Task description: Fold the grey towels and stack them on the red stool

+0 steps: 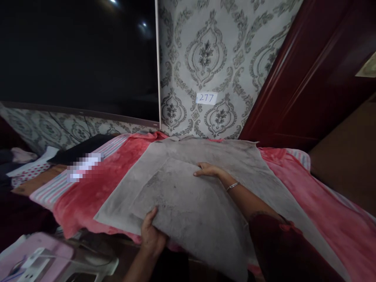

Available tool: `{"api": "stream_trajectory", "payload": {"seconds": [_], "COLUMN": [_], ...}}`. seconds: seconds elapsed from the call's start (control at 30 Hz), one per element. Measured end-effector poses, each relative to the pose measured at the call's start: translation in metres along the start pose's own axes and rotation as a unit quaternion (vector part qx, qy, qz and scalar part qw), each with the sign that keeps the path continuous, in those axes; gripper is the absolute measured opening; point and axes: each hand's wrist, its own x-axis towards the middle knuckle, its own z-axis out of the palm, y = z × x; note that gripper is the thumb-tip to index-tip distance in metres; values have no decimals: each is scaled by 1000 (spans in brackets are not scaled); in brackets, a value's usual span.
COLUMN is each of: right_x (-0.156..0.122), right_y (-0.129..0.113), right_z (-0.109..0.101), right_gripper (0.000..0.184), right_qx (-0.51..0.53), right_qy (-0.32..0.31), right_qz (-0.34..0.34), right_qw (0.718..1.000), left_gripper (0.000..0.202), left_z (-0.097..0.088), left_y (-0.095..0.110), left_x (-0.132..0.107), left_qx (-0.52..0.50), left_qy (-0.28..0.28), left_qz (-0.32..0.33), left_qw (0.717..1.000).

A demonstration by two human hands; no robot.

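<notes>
A grey fleecy cloth (202, 156) lies spread over a red-pink blanket (102, 184), with one corner folded over into a doubled layer (182, 199). My left hand (151, 235) grips the near edge of the folded layer, thumb on top, fingers under it. My right hand (208, 170) rests flat on the far corner of the fold, fingers stretched out. A thin bracelet (232, 186) sits on that wrist, and a dark red sleeve covers the forearm.
A large dark screen (79, 55) hangs on the patterned wall with a paper label "277" (206, 98). A dark red wooden door frame (296, 74) stands at right. A striped sheet and black item (79, 150) lie at left, a pink object (35, 254) below.
</notes>
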Motion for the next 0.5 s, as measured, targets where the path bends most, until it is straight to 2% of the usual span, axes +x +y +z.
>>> {"api": "stream_trajectory", "payload": {"seconds": [0.1,0.2,0.33,0.4,0.5], "right_x": [-14,-39,-78,-93,-108], "right_y": [-2,-4,-4,-2,6], "right_z": [-5,-20,-41,-42,-26], "right_gripper": [39,46,58,59,60], "right_qx": [35,122,309,357,421], "right_qy": [22,26,-1,-20,-14], "right_qz": [-4,-24,-45,-39,-20], "right_qw": [999,992,950,933,907], "left_gripper": [25,24,29,35,41], "left_z": [11,30,69,91,119], "left_y": [5,21,49,62,76], "left_x": [2,6,13,14,11], "left_qx": [5,25,82,108,136], "left_qy": [0,-38,-102,-138,-183], "left_qz": [17,30,42,41,31], "left_qw": [1000,999,991,984,973]}}
